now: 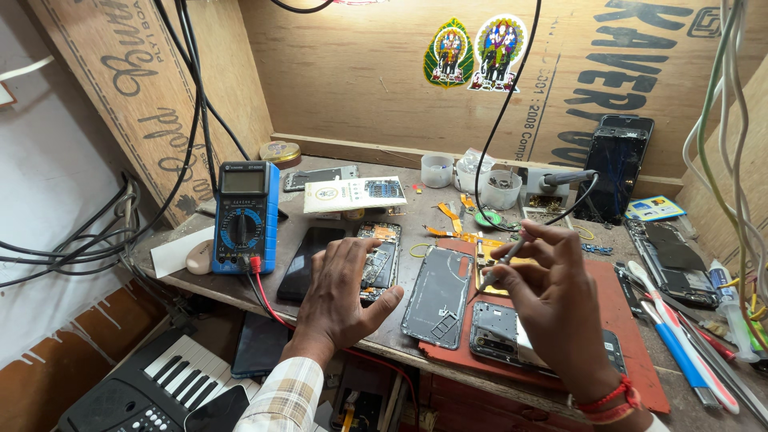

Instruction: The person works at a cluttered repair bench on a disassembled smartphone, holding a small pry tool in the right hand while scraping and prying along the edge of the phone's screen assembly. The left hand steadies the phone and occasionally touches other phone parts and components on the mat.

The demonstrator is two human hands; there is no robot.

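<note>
Presently on the bench [336, 340], items as laid out:

Left hand [346, 290]: flat, fingers spread, palm pressing an opened phone [382, 258] with its board exposed, likely to keep it from sliding. Nothing gripped.

Right hand [552, 308]: fingers pinched together on a thin probe [504, 264], tip angled down toward the yellow board [490, 268] at the top of a red mat [620, 320]; the pen-like hold suits fine work.

Back cover [438, 294]: grey, lying flat between the hands, partly on the mat.

Second phone body [500, 332]: on the mat, just under the right hand.

Multimeter [246, 218]: blue, propped upright at the left so its dial faces the person; red lead [268, 304] trails off the bench edge.

Dark screen [308, 262]: flat, beside the opened phone.

Small tubs [472, 174]: at the rear, holding small parts, too small to tell which.

Toothbrushes [680, 344]: at the right edge, alongside more opened phones.

Keyboard [160, 388]: below the bench, left.
</note>
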